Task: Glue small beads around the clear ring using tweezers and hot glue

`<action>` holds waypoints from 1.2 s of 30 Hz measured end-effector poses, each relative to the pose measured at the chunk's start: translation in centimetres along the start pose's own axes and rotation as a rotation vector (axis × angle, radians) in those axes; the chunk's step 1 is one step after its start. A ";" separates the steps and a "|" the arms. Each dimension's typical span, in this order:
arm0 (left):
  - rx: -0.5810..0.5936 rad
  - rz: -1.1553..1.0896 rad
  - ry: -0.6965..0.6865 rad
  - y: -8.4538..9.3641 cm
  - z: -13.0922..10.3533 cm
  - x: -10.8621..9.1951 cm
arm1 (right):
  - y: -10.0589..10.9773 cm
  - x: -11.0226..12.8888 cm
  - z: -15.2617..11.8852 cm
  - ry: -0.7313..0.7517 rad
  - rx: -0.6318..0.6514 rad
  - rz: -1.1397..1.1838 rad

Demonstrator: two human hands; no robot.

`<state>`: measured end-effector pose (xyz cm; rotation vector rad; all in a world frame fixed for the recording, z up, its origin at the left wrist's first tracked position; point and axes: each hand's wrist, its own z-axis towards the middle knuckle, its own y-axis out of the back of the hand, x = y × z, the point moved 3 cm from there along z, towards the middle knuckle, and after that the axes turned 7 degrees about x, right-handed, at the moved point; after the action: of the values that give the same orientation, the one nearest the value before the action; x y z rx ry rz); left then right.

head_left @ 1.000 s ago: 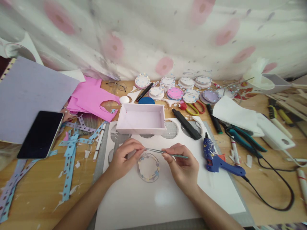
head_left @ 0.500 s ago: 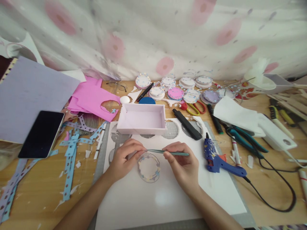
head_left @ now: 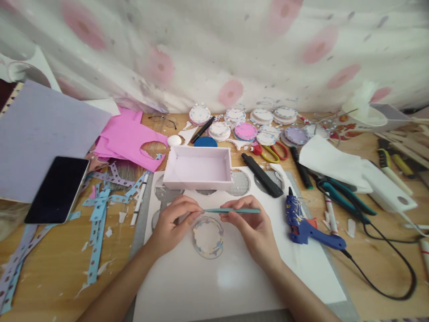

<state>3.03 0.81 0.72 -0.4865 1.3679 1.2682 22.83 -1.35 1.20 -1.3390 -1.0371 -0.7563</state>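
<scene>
My right hand [head_left: 251, 230] grips slim teal tweezers [head_left: 216, 210], held level with their tip pointing left. My left hand [head_left: 176, 221] is closed in a pinch right at that tip; whatever its fingertips hold is too small to make out. Just below the tweezers, a clear round disc [head_left: 208, 237] rimmed with small pastel pieces lies on the white sheet [head_left: 187, 286]. Behind both hands stands an open pale-lilac box [head_left: 201, 167].
Right of my hands lies a blue glue gun [head_left: 301, 223] with a looping cord. A black cutter [head_left: 261, 174], pliers [head_left: 345, 194] and several decorated discs [head_left: 246, 131] sit further back. Leftward are a phone [head_left: 56, 190] and punched blue strips [head_left: 97, 228].
My right hand has shifted slightly left with the tweezers, closer to my left hand. My left hand keeps its pinch almost in place.
</scene>
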 end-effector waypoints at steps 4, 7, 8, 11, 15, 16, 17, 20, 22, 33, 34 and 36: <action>-0.002 0.005 0.009 0.0 0.0 0.0 | 0.1 -0.2 0.0 -0.052 0.003 0.033; -0.018 0.003 -0.003 0.0 0.1 -0.1 | 0.0 -0.1 0.1 -0.023 -0.001 0.008; -0.016 0.004 -0.006 0.0 0.2 -0.2 | 0.0 -0.1 0.1 0.000 0.000 -0.005; 0.004 0.036 -0.023 0.0 0.3 -0.5 | 0.1 0.0 0.1 0.053 -0.009 -0.031; 0.030 0.110 -0.074 -0.1 0.6 -1.1 | 0.4 -0.1 0.0 0.075 -0.027 -0.012; 0.035 0.120 -0.086 -0.1 0.6 -1.2 | 0.5 -0.2 0.0 0.071 -0.039 -0.009; 0.041 0.127 -0.095 -0.1 0.6 -1.3 | 0.6 -0.2 -0.1 0.064 -0.055 -0.010; 0.046 0.124 -0.116 -0.2 0.6 -1.3 | 0.7 -0.3 -0.3 0.040 -0.094 -0.020; 0.042 0.116 -0.122 -0.2 0.5 -1.2 | 0.8 -0.3 -0.3 0.036 -0.121 -0.022; 0.018 0.119 -0.093 -0.1 0.3 -1.1 | 1.4 0.0 0.2 -0.044 -0.246 0.106; 0.011 0.118 -0.093 -0.1 0.4 -1.1 | 1.2 0.0 0.2 -0.058 -0.218 0.093; -0.001 0.120 -0.089 -0.1 0.4 -1.2 | 1.0 -0.1 0.1 -0.070 -0.149 0.038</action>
<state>3.58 0.71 1.83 -0.3486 1.3372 1.3722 23.64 -1.11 0.69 -1.5181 -1.0235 -0.7745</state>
